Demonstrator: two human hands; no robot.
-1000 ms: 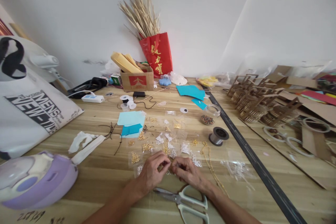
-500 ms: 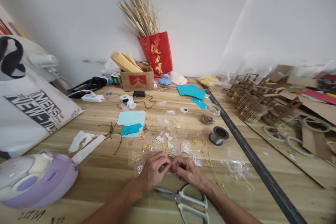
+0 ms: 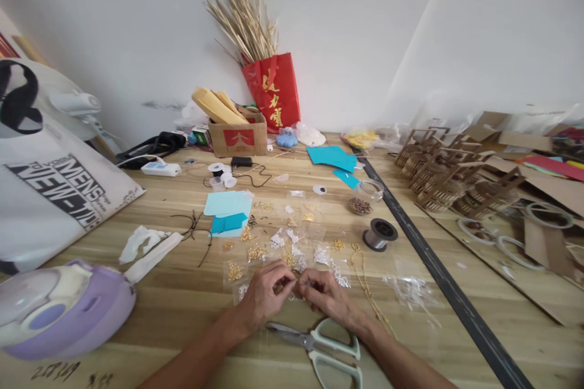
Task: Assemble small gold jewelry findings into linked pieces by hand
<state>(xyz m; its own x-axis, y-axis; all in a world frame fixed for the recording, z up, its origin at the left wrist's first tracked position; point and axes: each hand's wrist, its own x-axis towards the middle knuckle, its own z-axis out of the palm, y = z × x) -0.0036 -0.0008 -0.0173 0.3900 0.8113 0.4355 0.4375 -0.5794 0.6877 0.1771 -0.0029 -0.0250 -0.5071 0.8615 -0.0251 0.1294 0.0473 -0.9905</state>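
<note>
Fingertips pinched, my left hand [image 3: 270,289] meets my right hand [image 3: 323,293] over the middle of the table. Whatever lies between the fingers is too small to make out. Right below the hands rest scissors [image 3: 314,343] with pale green handles, blades pointing left. Just beyond them lie small heaps of silver findings [image 3: 320,254] and gold findings [image 3: 256,253], some on clear plastic bags. A gold chain [image 3: 362,273] trails beside my right wrist. Farther right stands a spool of thin wire [image 3: 380,234].
A purple and white appliance [image 3: 86,316] and a white bag [image 3: 59,194] occupy the left. Light blue sheets [image 3: 225,203] lie ahead, with a jar of beads [image 3: 360,206] to the right. Small woven baskets [image 3: 456,176] stand at the far right, past a dark strip [image 3: 438,279].
Both hands stay almost in place, fingertips still pinched close together. The left fingers have shifted slightly. Nothing on the table has visibly moved.
</note>
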